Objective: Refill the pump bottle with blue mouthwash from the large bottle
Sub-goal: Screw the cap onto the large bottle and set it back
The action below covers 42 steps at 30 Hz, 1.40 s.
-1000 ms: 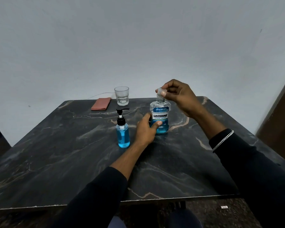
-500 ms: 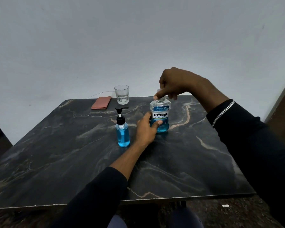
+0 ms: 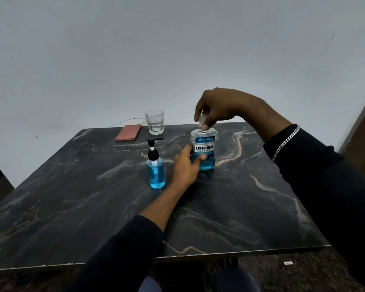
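Right hand [image 3: 217, 106] pinches the cap [image 3: 202, 121] atop the upright large bottle [image 3: 205, 153], left hand [image 3: 185, 166] grips its body; the pump bottle [image 3: 155, 172] stands just left of it, nearest the left hand.

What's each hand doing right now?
Left hand: grips the large bottle low down.
Right hand: pinches its cap.

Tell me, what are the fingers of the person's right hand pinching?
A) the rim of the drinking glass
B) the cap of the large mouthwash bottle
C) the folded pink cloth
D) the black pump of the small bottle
B: the right hand comes from above and pinches the clear cap on top of the large bottle, while the left hand holds the bottle's body.
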### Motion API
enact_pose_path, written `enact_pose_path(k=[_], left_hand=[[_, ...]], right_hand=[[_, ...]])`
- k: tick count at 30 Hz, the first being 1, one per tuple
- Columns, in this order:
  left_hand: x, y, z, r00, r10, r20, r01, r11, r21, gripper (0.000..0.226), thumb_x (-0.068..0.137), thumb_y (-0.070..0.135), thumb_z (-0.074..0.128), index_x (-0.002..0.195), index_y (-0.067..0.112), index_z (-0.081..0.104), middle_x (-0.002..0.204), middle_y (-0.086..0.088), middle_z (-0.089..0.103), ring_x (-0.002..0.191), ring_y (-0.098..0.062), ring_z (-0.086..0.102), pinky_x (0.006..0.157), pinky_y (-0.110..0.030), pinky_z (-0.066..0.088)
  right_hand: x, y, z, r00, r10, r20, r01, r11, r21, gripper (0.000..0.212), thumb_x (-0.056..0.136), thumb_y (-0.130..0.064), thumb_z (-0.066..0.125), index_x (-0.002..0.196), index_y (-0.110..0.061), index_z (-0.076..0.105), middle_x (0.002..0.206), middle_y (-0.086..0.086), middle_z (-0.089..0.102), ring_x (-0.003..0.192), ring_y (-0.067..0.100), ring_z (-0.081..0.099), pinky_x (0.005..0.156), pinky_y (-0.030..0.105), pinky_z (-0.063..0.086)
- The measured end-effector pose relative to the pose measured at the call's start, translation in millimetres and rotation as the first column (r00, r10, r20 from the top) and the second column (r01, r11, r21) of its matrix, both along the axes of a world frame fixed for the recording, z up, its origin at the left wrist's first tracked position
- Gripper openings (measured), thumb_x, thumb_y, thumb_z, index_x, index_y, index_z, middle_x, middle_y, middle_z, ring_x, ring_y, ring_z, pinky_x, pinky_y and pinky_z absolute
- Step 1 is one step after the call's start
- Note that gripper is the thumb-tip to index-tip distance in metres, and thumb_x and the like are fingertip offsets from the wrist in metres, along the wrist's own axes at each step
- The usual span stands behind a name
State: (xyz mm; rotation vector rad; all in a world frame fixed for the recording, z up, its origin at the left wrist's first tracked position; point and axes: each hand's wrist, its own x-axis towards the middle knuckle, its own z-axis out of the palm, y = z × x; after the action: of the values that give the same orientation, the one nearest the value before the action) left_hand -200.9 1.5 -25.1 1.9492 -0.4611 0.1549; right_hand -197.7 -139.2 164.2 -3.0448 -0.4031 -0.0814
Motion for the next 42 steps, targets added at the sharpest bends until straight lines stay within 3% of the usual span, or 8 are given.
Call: enact_pose_path(k=[7, 12, 18, 21, 25, 29, 36, 42], left_hand=[[0, 0, 1, 1.0, 0.002, 0.003, -0.002, 1.0, 0.006, 0.045, 0.099, 0.021, 0.069, 0.14, 0.013, 0.055, 0.143, -0.006, 0.064, 0.134, -0.021, 0.058, 0.106, -0.032, 0.047], [-1, 0, 0, 1.0, 0.003, 0.008, -0.003, 1.0, 0.001, 0.043, 0.099, 0.021, 0.069, 0.139, 0.012, 0.056, 0.142, -0.006, 0.064, 0.133, -0.021, 0.058, 0.106, -0.032, 0.048], [0, -1, -2, 1.0, 0.015, 0.021, -0.015, 1.0, -0.016, 0.038, 0.098, 0.022, 0.07, 0.133, 0.01, 0.059, 0.133, -0.006, 0.068, 0.123, -0.019, 0.063, 0.1, -0.03, 0.052], [1, 0, -4, 0.999, 0.018, 0.033, -0.017, 1.0, -0.021, 0.036, 0.098, 0.021, 0.071, 0.131, 0.01, 0.061, 0.131, -0.007, 0.069, 0.12, -0.019, 0.064, 0.095, -0.028, 0.053], [2, 0, -7, 0.999, 0.019, 0.049, -0.019, 1.0, 0.003, 0.035, 0.1, 0.018, 0.069, 0.133, 0.011, 0.06, 0.131, -0.007, 0.068, 0.12, -0.02, 0.064, 0.092, -0.025, 0.05], [3, 0, -9, 0.999, 0.019, 0.034, -0.018, 1.0, -0.012, 0.034, 0.101, 0.017, 0.066, 0.134, 0.012, 0.059, 0.133, -0.007, 0.068, 0.122, -0.019, 0.064, 0.093, -0.024, 0.048], [1, -4, -9, 0.998, 0.038, 0.046, -0.041, 0.998, 0.053, 0.029, 0.103, 0.018, 0.061, 0.13, 0.016, 0.05, 0.133, -0.006, 0.068, 0.118, -0.02, 0.065, 0.093, -0.035, 0.053], [7, -15, -9, 0.991, 0.117, 0.07, -0.125, 0.984, 0.128, 0.026, 0.1, 0.016, 0.066, 0.126, 0.012, 0.061, 0.129, -0.004, 0.068, 0.113, -0.016, 0.064, 0.084, -0.026, 0.046]], right_hand=[[-1, 3, -2, 0.999, -0.032, 0.017, 0.032, 0.999, 0.018, 0.031, 0.072, -0.03, 0.088, 0.101, -0.025, 0.078, 0.082, -0.008, 0.076, 0.071, 0.003, 0.069, 0.057, 0.021, 0.041], [-7, -1, -10, 0.997, -0.048, 0.061, 0.043, 0.996, 0.082, 0.04, 0.075, -0.032, 0.086, 0.112, -0.026, 0.074, 0.089, -0.009, 0.067, 0.078, 0.008, 0.066, 0.059, 0.022, 0.04], [-22, -20, -64, 0.983, -0.103, 0.153, 0.03, 0.909, 0.416, 0.072, 0.075, -0.037, 0.085, 0.139, -0.034, 0.051, 0.109, -0.006, 0.064, 0.092, 0.01, 0.065, 0.072, 0.023, 0.048], [-30, -28, -97, 0.985, -0.142, 0.095, 0.067, 0.831, 0.552, 0.081, 0.073, -0.037, 0.086, 0.142, -0.033, 0.045, 0.111, -0.003, 0.068, 0.094, 0.011, 0.067, 0.084, 0.035, 0.057], [-36, -33, -139, 0.988, -0.155, -0.011, 0.124, 0.741, 0.66, 0.065, 0.075, -0.027, 0.088, 0.131, -0.02, 0.056, 0.109, 0.001, 0.074, 0.096, 0.018, 0.072, 0.091, 0.047, 0.057], [-34, -33, -156, 0.985, -0.172, -0.014, 0.134, 0.713, 0.688, 0.047, 0.079, -0.018, 0.084, 0.122, -0.014, 0.067, 0.108, 0.001, 0.076, 0.099, 0.017, 0.072, 0.096, 0.046, 0.056], [-35, -27, -172, 0.979, -0.204, -0.01, 0.148, 0.675, 0.723, 0.049, 0.078, -0.021, 0.085, 0.124, -0.013, 0.068, 0.112, 0.003, 0.076, 0.103, 0.019, 0.072, 0.099, 0.046, 0.054], [-29, -31, -175, 0.96, -0.278, -0.029, 0.216, 0.674, 0.706, 0.044, 0.083, -0.023, 0.082, 0.123, -0.012, 0.069, 0.114, 0.003, 0.075, 0.103, 0.017, 0.071, 0.098, 0.043, 0.055]])
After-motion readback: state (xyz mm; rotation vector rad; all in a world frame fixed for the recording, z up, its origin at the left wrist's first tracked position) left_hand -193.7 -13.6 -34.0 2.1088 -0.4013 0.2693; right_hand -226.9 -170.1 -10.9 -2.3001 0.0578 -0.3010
